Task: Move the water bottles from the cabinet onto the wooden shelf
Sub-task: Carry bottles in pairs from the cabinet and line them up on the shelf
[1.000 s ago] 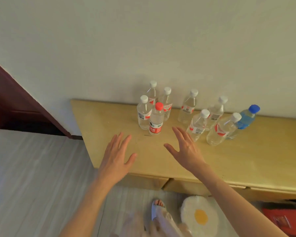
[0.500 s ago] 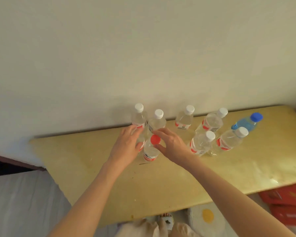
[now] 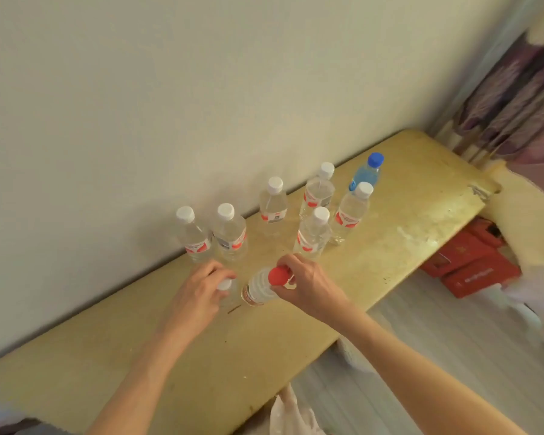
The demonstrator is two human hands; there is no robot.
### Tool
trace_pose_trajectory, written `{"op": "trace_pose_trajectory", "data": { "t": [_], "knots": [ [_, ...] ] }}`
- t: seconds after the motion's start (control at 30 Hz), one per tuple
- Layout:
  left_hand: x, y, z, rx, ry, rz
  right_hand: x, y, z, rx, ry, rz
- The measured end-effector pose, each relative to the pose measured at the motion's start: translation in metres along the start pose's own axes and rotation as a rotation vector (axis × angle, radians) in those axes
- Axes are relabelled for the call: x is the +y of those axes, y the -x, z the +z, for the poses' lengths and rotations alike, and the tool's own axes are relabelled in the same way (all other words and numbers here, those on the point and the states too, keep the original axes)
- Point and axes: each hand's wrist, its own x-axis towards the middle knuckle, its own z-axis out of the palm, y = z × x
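Observation:
Several clear water bottles stand on the yellow cabinet top (image 3: 374, 265) near the wall. My right hand (image 3: 308, 285) grips the red-capped bottle (image 3: 259, 287) just under its cap. My left hand (image 3: 198, 293) curls round a white-capped bottle (image 3: 225, 288) beside it, hiding most of that bottle. Behind them stand two white-capped bottles (image 3: 230, 233) close to the wall, more white-capped ones (image 3: 313, 235) to the right, and a blue bottle (image 3: 366, 174) at the far right.
The pale wall (image 3: 201, 105) runs directly behind the bottles. Red boxes (image 3: 471, 265) lie on the floor to the right of the cabinet. A patterned purple curtain (image 3: 515, 98) hangs at the upper right. Light cloth (image 3: 289, 412) shows at the bottom edge.
Both hands went from hovering open above the cabinet front to closing on the two nearest bottles. The view swung left and tilted, so the cabinet now runs diagonally.

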Motion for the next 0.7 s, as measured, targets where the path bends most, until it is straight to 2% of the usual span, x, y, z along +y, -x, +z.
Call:
{"op": "trace_pose_trajectory", "data": {
  "t": [0.2, 0.5, 0.7],
  "knots": [
    [0.072, 0.014, 0.026, -0.135, 0.073, 0.092, 0.018, 0.105, -0.037, 0.246, -0.045, 0.254],
    [0.245, 0.095, 0.098, -0.33, 0.09, 0.547, 0.051, 0.348, -0.08, 0.747, 0.012, 0.576],
    [0.379, 0.176, 0.156, -0.411, 0.166, 0.82, 0.05, 0.53, -0.087, 0.969, 0.076, 0.834]
  ]
}}
